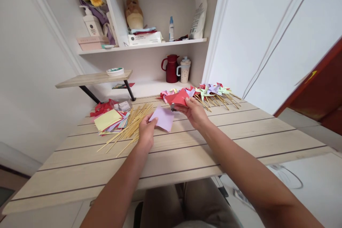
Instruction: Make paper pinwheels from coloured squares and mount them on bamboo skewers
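Left hand [146,130] pinches lilac paper [163,118], right hand [193,111] grips red paper [178,98] w/ finished pinwheels [213,91] behind (skewers [130,126], paper stack [109,121] at left).

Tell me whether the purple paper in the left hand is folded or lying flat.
Mostly spread, not folded up: the purple paper shows as one open sheet, pinched at its near edge by the left hand and slightly lifted. Fine creases cannot be told.

Your sticks [130,124] lie on the counter [213,142] | paper stack [109,121] to their left | pinwheels [211,92] behind, right | jugs [176,68] beyond.
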The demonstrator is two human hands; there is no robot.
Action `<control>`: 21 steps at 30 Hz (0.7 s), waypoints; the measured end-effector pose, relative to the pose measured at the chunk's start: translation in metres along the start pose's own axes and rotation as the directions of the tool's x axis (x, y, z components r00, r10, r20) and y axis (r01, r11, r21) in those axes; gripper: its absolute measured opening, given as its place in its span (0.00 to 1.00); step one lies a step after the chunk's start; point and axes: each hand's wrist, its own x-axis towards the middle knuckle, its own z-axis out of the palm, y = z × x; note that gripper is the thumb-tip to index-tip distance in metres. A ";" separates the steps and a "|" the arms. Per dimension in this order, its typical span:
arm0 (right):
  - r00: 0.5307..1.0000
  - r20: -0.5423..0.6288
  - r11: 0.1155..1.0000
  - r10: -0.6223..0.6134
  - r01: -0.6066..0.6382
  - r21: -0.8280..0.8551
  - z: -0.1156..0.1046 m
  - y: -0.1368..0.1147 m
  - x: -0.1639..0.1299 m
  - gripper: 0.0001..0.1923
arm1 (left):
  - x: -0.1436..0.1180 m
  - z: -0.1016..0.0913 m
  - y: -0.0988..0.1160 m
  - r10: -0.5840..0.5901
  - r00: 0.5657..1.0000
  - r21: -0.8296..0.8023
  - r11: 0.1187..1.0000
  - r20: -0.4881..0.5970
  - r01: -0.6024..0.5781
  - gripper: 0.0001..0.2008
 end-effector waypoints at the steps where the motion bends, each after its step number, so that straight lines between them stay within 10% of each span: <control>1: 1.000 -0.021 0.999 -0.020 0.021 0.032 -0.004 -0.006 0.002 0.07 | 0.001 -0.002 0.006 0.011 1.000 -0.025 1.000 -0.027 -0.012 0.17; 9: 0.966 -0.253 0.982 -0.048 0.092 0.165 -0.038 -0.033 0.016 0.08 | 0.022 -0.051 0.098 0.120 0.969 0.098 0.990 -0.217 -0.101 0.13; 13: 0.957 -0.286 0.976 -0.047 0.104 0.189 -0.038 -0.034 0.017 0.07 | 0.036 -0.084 0.136 0.107 0.882 0.198 0.980 -0.460 -0.016 0.11; 21: 0.980 -0.198 0.991 -0.027 0.053 0.127 -0.025 -0.027 0.009 0.13 | 0.058 -0.125 0.140 0.153 0.775 0.331 0.941 -0.613 0.076 0.14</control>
